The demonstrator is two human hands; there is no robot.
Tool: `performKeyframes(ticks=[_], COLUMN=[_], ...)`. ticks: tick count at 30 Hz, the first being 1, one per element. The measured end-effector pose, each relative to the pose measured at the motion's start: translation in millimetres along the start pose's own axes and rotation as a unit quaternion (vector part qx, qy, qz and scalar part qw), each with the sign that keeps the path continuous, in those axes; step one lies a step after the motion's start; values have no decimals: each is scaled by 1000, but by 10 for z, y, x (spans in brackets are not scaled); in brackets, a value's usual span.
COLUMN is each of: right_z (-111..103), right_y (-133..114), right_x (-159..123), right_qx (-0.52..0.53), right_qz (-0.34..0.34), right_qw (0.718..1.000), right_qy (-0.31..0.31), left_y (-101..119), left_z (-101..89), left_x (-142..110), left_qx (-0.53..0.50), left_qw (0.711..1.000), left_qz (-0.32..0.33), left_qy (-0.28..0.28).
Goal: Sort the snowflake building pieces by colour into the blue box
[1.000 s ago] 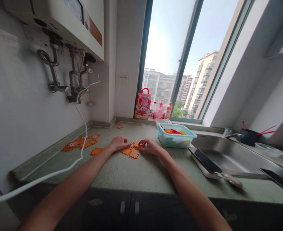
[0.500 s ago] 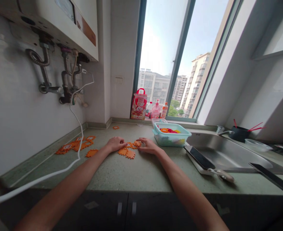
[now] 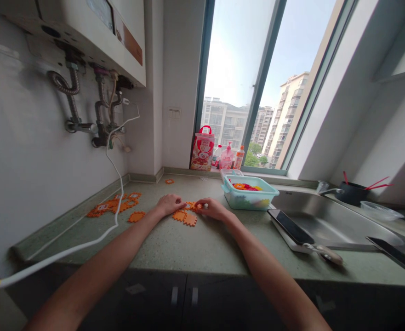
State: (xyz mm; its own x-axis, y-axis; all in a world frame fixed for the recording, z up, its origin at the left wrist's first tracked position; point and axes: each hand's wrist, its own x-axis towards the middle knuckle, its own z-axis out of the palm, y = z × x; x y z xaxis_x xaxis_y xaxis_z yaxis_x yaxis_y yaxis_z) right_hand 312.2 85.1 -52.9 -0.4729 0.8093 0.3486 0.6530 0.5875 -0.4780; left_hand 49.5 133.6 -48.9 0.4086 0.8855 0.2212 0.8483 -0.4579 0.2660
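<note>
Both my hands rest on a green speckled countertop [image 3: 195,248] over a small cluster of orange jigsaw-edged foam tiles [image 3: 187,217]. My left hand [image 3: 169,203] lies with fingers curled down onto the tiles at the cluster's left side. My right hand [image 3: 212,208] has its fingers bent and pressed on the tiles at the right side. The fingertips of the two hands nearly meet over the tiles. A further heap of orange tiles [image 3: 114,205] lies to the left by the wall, and one lone orange tile [image 3: 169,181] sits farther back.
A pale blue tub [image 3: 248,195] of coloured pieces stands right of my hands. A phone on a white board [image 3: 290,228], a steel sink [image 3: 329,220] and a knife [image 3: 395,255] lie further right. A white cable [image 3: 114,184] hangs from the wall pipes. Bottles and a red bag [image 3: 202,151] sit on the sill.
My hands stay on the same orange tiles, fingers shifting slightly closer together. The camera has swung a little; nothing else moved.
</note>
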Motion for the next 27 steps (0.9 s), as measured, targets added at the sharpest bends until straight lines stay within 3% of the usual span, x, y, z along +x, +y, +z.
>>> performKeyframes(ticks=[7, 11, 13, 15, 17, 22, 27], right_z=[-152, -290, -294, -238, -136, 119, 86], right_y=[230, 325, 273, 169, 53, -80, 7], right_x=[-94, -189, -172, -122, -69, -9, 0], right_qx=[-62, -42, -23, -21, -32, -85, -100], right_qz=[46, 26, 10, -1, -6, -1, 25], right_qw=[996, 986, 973, 965, 969, 994, 994], right_qy=[35, 156, 228, 262, 244, 70, 45], left_y=[23, 48, 65, 81, 97, 115, 85], left_z=[-11, 7, 10, -3, -26, -39, -68], left_x=[-27, -35, -34, -39, -51, -68, -36], left_qx=[2, -35, -59, -88, -123, -133, -100], left_qw=[1000, 998, 996, 993, 990, 989, 990], left_qz=[-27, 42, 67, 66, 58, 62, 89], left_qy=[10, -10, -31, -42, -41, -30, -38])
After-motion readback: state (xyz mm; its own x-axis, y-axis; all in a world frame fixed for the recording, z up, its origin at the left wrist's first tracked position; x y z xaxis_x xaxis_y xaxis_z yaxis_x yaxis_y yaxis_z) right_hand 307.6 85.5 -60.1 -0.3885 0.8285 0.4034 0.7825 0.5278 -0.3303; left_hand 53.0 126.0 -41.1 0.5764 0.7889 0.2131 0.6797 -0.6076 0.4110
